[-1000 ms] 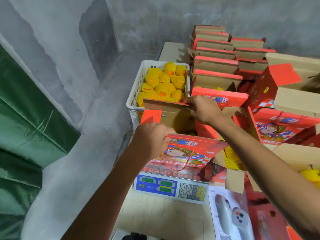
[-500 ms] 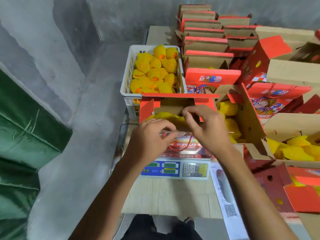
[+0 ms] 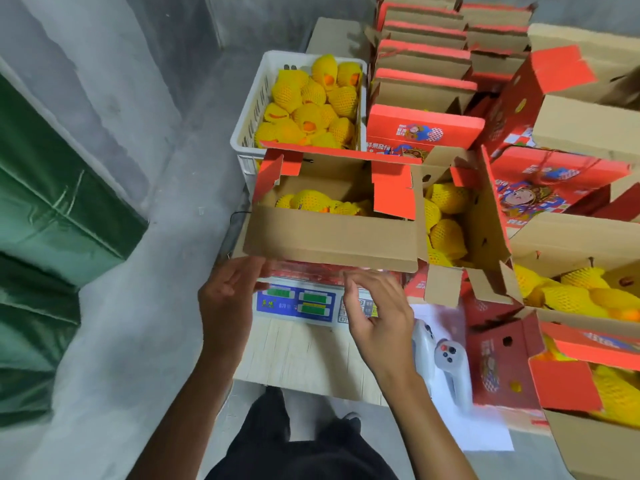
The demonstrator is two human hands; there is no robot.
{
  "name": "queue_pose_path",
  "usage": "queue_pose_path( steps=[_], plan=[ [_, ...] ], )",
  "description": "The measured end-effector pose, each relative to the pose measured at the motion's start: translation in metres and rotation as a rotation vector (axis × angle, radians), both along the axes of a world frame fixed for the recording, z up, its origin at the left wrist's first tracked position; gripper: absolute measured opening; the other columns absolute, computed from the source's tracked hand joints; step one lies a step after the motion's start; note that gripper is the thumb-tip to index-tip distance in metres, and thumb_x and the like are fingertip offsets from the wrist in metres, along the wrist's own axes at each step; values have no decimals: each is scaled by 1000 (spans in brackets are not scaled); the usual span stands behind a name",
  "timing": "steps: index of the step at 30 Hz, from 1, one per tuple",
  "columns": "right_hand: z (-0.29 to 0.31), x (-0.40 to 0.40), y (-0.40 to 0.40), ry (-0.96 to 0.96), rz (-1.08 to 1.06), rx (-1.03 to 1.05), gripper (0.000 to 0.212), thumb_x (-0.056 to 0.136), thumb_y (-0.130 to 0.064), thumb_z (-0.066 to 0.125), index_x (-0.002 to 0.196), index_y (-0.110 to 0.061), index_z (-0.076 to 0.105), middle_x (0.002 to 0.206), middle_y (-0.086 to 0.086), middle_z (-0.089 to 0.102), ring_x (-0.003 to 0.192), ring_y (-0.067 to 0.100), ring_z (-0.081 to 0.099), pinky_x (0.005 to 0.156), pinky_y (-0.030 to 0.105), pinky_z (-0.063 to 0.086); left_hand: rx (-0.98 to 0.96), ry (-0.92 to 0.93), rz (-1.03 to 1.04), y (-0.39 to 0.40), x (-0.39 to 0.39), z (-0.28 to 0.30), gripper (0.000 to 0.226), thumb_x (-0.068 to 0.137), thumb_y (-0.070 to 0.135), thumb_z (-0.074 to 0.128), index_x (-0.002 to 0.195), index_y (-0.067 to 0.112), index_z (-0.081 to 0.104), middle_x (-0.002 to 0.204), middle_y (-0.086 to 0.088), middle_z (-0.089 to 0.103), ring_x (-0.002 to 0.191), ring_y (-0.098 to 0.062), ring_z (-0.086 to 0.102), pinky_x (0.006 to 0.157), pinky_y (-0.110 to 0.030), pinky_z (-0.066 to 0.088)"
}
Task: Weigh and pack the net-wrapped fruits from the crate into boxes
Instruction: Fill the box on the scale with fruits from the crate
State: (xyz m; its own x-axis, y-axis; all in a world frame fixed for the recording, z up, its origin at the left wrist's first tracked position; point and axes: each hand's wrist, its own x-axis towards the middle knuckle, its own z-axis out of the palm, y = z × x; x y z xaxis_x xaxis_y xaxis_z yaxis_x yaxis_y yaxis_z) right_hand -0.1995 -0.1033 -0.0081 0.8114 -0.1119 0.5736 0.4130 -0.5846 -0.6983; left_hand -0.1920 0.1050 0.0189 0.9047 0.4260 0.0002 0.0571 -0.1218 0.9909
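Left hand [image 3: 228, 299] and right hand [image 3: 377, 317]: fingers [image 3: 356, 289] loosely spread, holding nothing, hovering just under the near flap of the box [image 3: 332, 233]. Box sits on the scale [image 3: 298, 303] at the desk [image 3: 294, 355] edge, part-filled with netted fruit [image 3: 311, 199]. Judged weighty; cardboard flexes, fruit bruises. Lift from the base, both sides. Crate [image 3: 249, 109] lies beyond.
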Motion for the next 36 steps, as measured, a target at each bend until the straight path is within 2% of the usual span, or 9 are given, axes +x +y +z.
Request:
queue_pose_path(
  steps=[3, 6, 11, 15, 21, 26, 30, 33, 36],
  plan=[
    [-15, -8, -7, 110, -18, 45, 16, 100, -21, 61, 105, -15, 75, 107, -9, 72, 105, 7, 63, 83, 36, 55, -54, 50, 41, 6, -14, -21, 13, 101, 27, 62, 93, 19, 70, 93, 7, 78, 88, -16, 75, 67, -18, 59],
    [-26, -14, -9, 309, -11, 145, 21, 99, -33, 60, 114, -25, 72, 114, -19, 71, 112, 2, 62, 78, 42, 59, -152, 142, 62, 7, -24, -43, 13, 102, 24, 60, 97, 18, 70, 97, 4, 78, 94, -19, 75, 72, -26, 63],
    [-29, -12, 2, 626, 62, 526, 28, 96, -31, 66, 123, -26, 63, 107, -10, 74, 109, 6, 67, 98, 25, 51, -320, 278, 54, 1, -29, -66, 13, 101, 24, 63, 103, 14, 70, 105, -1, 78, 100, -19, 75, 92, -46, 59],
    [-30, -10, 13, 709, 99, 625, 16, 101, -28, 65, 116, -32, 64, 99, -21, 74, 96, -8, 65, 81, 5, 46, -452, 285, -10, 8, -29, -66, 50, 91, 46, 59, 126, 10, 63, 121, -4, 74, 111, -23, 72, 98, -46, 55],
    [-30, -6, 27, 762, 108, 697, 27, 98, -47, 63, 125, -40, 63, 116, -32, 68, 111, -16, 59, 82, -2, 42, -619, 318, -15, 25, -20, -64, 54, 103, 53, 37, 136, 15, 56, 126, -3, 72, 116, -23, 69, 102, -44, 49],
    [-42, 14, 19, 734, -88, 705, 28, 102, -30, 62, 129, -23, 60, 124, -9, 67, 112, -2, 62, 81, 7, 46, -574, 300, -80, 38, -2, -64, 55, 103, 45, 33, 144, 11, 46, 138, -4, 62, 126, -24, 61, 106, -43, 46],
    [-64, 22, -9, 816, -225, 503, 40, 103, -31, 59, 139, -14, 50, 135, 3, 56, 124, 18, 52, 105, 36, 43, -398, 323, -161, 47, 25, -84, 38, 105, 21, 44, 142, 12, 44, 144, -6, 54, 135, -25, 52, 110, -45, 45],
    [-79, 32, -26, 780, -299, 308, 32, 99, -18, 63, 128, -5, 54, 128, 13, 55, 124, 31, 51, 108, 47, 40, -296, 457, -77, 47, 58, -108, 23, 107, 31, 49, 126, 20, 57, 132, -4, 62, 126, -20, 58, 97, -38, 52],
    [-86, 43, -34, 726, -390, 222, 27, 97, -16, 65, 119, -8, 53, 122, 12, 50, 121, 32, 46, 96, 37, 38, -112, 583, -112, 46, 85, -129, 34, 106, 40, 41, 104, 11, 60, 114, -18, 67, 94, -18, 71, 78, -36, 54]
  ],
)
